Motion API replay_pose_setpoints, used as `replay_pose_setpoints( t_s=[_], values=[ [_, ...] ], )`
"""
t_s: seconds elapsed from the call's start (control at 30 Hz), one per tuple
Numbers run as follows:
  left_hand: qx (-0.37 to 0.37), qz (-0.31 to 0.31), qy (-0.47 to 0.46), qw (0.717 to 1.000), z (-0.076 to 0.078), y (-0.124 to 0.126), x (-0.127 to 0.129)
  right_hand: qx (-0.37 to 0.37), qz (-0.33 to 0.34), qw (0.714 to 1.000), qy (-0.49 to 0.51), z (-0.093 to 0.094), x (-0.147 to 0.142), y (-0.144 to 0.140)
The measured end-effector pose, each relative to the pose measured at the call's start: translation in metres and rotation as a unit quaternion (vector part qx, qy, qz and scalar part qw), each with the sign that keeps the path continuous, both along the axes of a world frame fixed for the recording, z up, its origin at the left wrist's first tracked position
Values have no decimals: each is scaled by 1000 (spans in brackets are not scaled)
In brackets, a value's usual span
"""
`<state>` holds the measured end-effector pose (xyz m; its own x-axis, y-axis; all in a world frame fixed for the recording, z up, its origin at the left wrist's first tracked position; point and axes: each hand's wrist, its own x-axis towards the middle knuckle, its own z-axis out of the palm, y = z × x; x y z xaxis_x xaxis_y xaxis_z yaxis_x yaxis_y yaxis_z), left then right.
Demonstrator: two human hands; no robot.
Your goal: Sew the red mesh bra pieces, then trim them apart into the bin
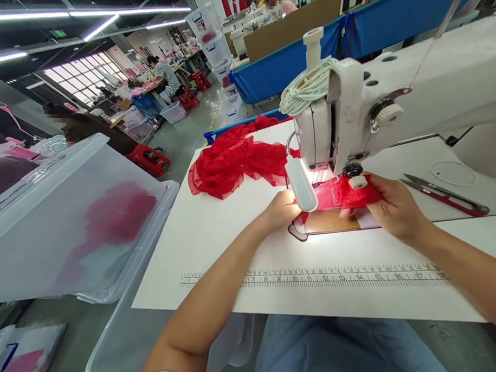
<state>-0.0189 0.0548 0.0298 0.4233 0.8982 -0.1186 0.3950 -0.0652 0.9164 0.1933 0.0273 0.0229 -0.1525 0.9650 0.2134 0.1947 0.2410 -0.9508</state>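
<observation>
Under the head of a white sewing machine (315,134) lies a piece of red fabric (327,195), lit by the machine's lamp. My right hand (396,207) pinches its right end, thumb on top and fingers beneath. At the left end, my left hand (283,211) is closed on the fabric's edge, its fingertips partly hidden behind the white lamp (300,183). The needle and presser foot are mostly hidden by the machine head. A heap of sheer red fabric (241,158) rests on the table behind my left hand.
Scissors-like snips with a red handle (446,195) lie right of my right hand. A printed ruler (330,278) runs along the front of the white table (168,243). Clear plastic bins (60,217) stand close at the left. A blue cloth barrier (272,62) hangs behind.
</observation>
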Motion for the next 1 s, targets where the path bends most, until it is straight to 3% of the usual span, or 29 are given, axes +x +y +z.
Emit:
replay_pose_setpoints(
  t_s=[0.1,0.17,0.33,0.5,0.67,0.8,0.9,1.0],
  values=[
    [-90,-28,3,996,2,-6,2,54,-13,998,-3,1,0,1],
    [-124,-3,3,992,0,-10,7,115,-35,992,-29,-1,1,2],
    [-70,93,0,993,-8,-17,20,225,-93,964,-110,-4,4,2],
    [-17,69,-2,997,-12,-10,14,288,-147,933,-159,-6,6,0],
    [21,40,-9,999,-10,-2,8,312,-145,924,-169,-8,8,1],
    [-5,40,4,999,-10,-9,13,310,-140,926,-164,-9,9,1],
    [-33,66,25,997,-11,-15,17,291,-140,935,-147,-7,8,1],
    [-4,57,40,998,-12,-14,15,252,-115,955,-103,-3,8,1]
  ],
)
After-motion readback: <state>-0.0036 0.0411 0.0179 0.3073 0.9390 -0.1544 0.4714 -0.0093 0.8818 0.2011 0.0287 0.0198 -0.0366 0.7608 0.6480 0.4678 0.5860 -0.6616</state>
